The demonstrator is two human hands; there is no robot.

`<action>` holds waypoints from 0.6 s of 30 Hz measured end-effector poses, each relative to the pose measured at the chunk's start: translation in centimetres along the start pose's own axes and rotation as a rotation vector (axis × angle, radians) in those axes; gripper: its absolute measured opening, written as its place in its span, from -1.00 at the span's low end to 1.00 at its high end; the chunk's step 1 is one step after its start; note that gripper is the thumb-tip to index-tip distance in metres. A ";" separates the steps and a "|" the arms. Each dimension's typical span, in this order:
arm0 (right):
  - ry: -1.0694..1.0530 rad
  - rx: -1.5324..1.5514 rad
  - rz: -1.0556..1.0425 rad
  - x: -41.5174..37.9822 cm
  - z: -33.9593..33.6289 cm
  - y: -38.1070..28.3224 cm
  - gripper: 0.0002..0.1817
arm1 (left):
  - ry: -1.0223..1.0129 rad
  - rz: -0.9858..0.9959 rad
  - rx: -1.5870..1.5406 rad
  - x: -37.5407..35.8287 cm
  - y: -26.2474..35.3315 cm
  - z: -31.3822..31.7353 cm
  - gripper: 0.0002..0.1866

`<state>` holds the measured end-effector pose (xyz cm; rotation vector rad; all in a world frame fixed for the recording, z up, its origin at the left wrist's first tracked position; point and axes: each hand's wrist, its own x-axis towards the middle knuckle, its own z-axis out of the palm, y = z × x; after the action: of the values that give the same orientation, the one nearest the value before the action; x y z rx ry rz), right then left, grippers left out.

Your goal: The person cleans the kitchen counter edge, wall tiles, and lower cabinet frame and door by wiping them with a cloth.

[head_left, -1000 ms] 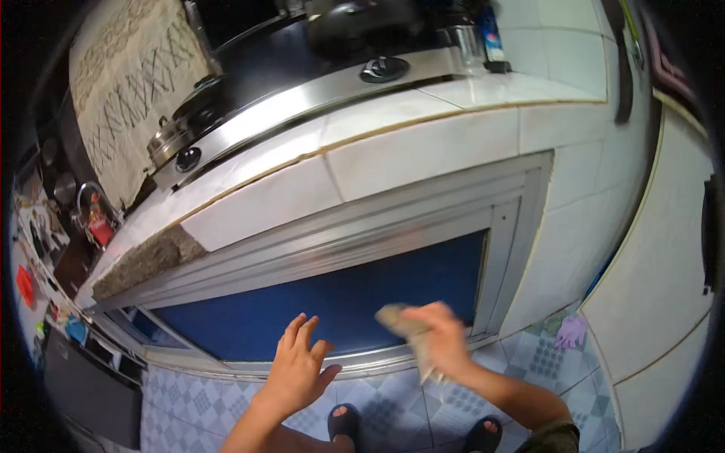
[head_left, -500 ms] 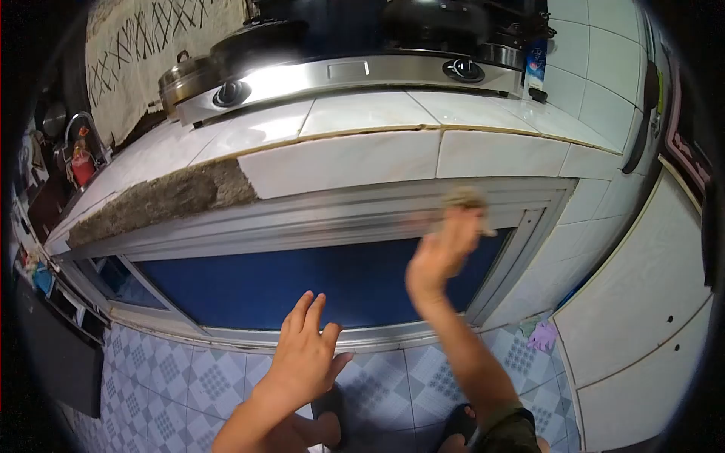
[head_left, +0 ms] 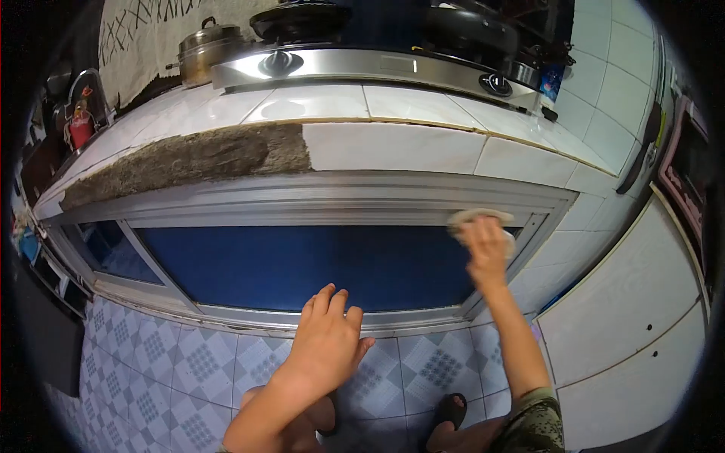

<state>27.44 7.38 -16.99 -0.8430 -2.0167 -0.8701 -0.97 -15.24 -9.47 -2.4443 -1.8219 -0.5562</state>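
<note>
My right hand (head_left: 488,249) presses a pale cloth (head_left: 480,217) against the upper right of the cabinet's aluminium frame (head_left: 340,200). The cloth shows around the fingertips; part of it is covered by the hand. Below the frame's rail is a dark blue sliding panel (head_left: 302,264). My left hand (head_left: 328,332) hovers in front of the panel's lower edge, holding nothing, its fingers loosely bent and apart.
Above the frame runs a white tiled counter (head_left: 325,103) with a bare cement patch (head_left: 204,155) on its edge. On it stand a gas stove (head_left: 385,68) with pans and a steel pot (head_left: 208,53). A pale cabinet (head_left: 627,302) borders the right side.
My right hand has moved the cloth a little to the right and down along the frame. The view has shifted, and the left hand keeps nearly the same pose.
</note>
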 end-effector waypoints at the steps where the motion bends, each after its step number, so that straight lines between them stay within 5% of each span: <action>1: 0.025 -0.073 0.077 -1.4 -0.6 2.5 -0.43 | 0.004 0.000 -0.008 -0.2 -0.1 0.0 -0.58; 4: 0.054 0.048 0.384 -1.9 -3.9 4.3 -0.48 | 0.019 0.074 -0.005 -0.3 0.1 -0.1 -0.60; 9: 0.146 0.580 -0.395 6.6 -5.4 -5.7 -0.76 | -0.123 0.023 -0.066 0.9 1.3 0.2 -0.66; 11: 0.177 0.682 -0.492 12.7 -6.7 -13.1 -0.75 | -0.095 0.140 -0.040 1.1 1.0 2.1 -0.67; 14: 0.085 0.583 -0.639 22.5 -7.9 -21.5 -0.88 | -0.322 0.042 -0.312 2.7 3.5 1.5 -0.66; 15: -0.036 0.756 -0.640 25.3 -7.6 -23.6 -0.85 | -0.258 0.321 -0.190 2.5 0.7 4.1 -0.71; 16: 0.616 1.437 -0.668 23.0 -3.5 -23.9 -0.77 | -0.177 0.590 -0.081 2.0 -2.3 6.7 -0.72; 18: 0.636 1.452 -0.458 11.7 -19.4 -16.5 -0.76 | -0.309 0.556 -0.087 -1.5 -3.5 8.2 -0.72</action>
<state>16.24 -14.01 -2.85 0.6460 -1.6411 0.2474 -2.47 -13.59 -18.23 -3.0492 -1.0988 -0.2269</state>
